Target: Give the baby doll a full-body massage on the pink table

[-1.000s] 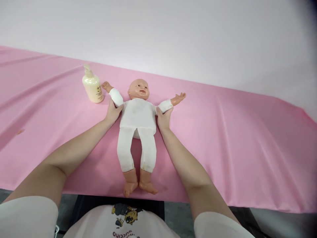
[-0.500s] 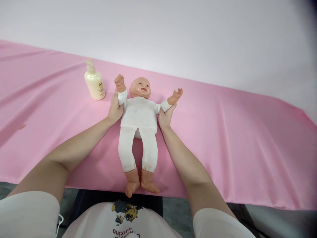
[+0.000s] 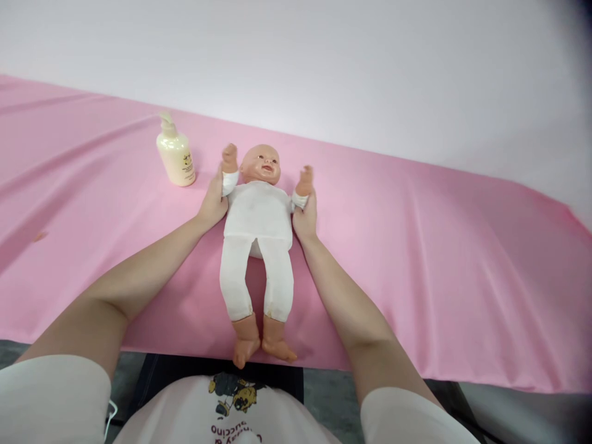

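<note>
A baby doll (image 3: 259, 213) with a white cloth body lies on its back, its head away from me and its feet towards me. My left hand (image 3: 214, 200) is closed around the doll's arm (image 3: 230, 180) on the left side, below its small fist. On the other side my right hand (image 3: 305, 219) grips the doll's other arm (image 3: 300, 200), whose hand is slightly blurred. Both doll arms point up beside its head. My fingers are partly hidden behind the doll's sleeves.
A pale yellow pump bottle (image 3: 177, 157) stands upright to the left of the doll. Pink cloth (image 3: 444, 277) with folds covers the table, and a white wall (image 3: 324, 68) rises behind it. The doll's feet reach the table's front edge.
Both doll arms have swung inward towards its head, the right-hand one more. My right hand has turned inward with it; my left hand has barely moved.
</note>
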Motion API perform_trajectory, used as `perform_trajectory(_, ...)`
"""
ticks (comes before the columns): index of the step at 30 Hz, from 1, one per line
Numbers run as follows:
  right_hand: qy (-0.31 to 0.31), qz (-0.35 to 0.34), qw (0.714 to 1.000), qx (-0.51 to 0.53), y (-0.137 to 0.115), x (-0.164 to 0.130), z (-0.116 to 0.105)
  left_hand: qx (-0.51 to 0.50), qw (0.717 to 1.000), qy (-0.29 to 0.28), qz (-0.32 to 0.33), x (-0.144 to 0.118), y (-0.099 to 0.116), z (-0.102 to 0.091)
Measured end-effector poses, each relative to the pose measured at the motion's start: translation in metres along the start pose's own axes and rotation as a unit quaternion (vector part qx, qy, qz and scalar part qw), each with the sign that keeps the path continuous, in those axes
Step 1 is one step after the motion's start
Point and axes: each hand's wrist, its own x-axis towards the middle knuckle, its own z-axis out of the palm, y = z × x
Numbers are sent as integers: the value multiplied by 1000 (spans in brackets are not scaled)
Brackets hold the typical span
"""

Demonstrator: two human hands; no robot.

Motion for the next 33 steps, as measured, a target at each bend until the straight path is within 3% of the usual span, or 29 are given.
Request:
perform_trajectory(4,-71,-20,997,-36,-10,-1,2,108,993,-38,-27,-3,2,5)
perform_trajectory(9,-68,-35,996,-43,-9,1,2,131,991,-12,-10,-5,2,8)
perform_trajectory(16,-66,-77,992,-72,-8,1,2,188,980,-37,50,-3,8,6)
perform_trajectory(20,-66,-58,994,-63,-10,1,2,178,981,-38,63,-3,9,4)
perform_trajectory(23,-52,-3,998,-25,-12,-1,2,139,988,-32,56,-3,12,2)
perform_trajectory(28,-23,43,998,49,-13,-2,1,33,999,33,8,-3,15,2)
perform_trajectory(33,30,96,994,40,10,1,1,-11,991,123,-45,-1,-3,6)
